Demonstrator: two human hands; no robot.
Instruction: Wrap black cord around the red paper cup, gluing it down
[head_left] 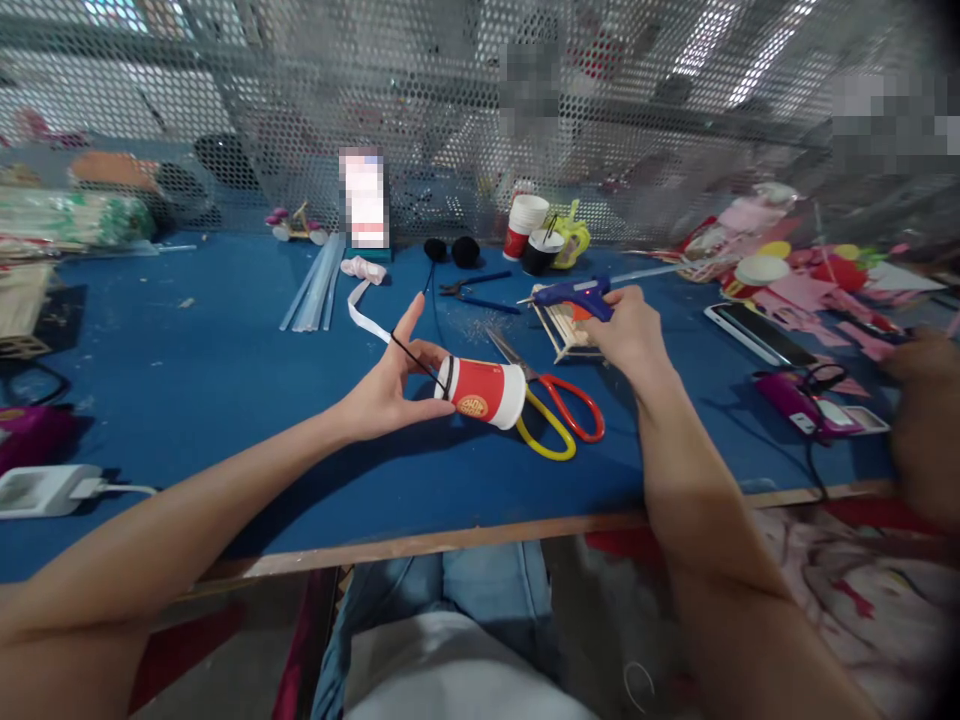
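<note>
My left hand [386,390] grips the base end of a red and white paper cup [487,385], which lies on its side just above the table. A black cord [417,361] runs round that end of the cup and past my raised index finger. My right hand [634,335] is wrapped round a blue hot glue gun [574,294], its nozzle pointing left. Below the gun is a small frame of wooden sticks [564,335]. Scissors with red and yellow handles [574,405] lie behind and beside the cup, partly covered by it.
Pliers [487,300], two black pompoms [465,252], glue sticks [310,290], a white ribbon [366,318] and an upright phone [364,200] are farther back. Stacked cups [525,220] stand by the mesh partition [450,120]. At right are another phone [761,335], pink scraps and another person's arm [926,420].
</note>
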